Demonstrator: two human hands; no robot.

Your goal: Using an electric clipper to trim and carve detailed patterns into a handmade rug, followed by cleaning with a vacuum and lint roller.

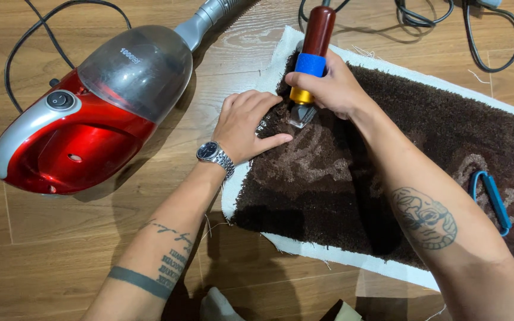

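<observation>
Rug (423, 137), dark brown pile on a white backing, lies on the wooden floor (60, 261) with paler tan motifs cut into it; right hand (328, 89) grips a carving clipper (312, 56), dark red handle, blue band, gold collar, blade down on the rug's near-left corner; left hand (248, 125), fingers flat and spread, presses the pile beside the blade; a red handheld vacuum (90, 113) sits left of the rug; blue-handled scissors (490, 199) rest on its right part.

No packages, signs or screens; small white marking on vacuum's (90, 113) grey dome.
</observation>
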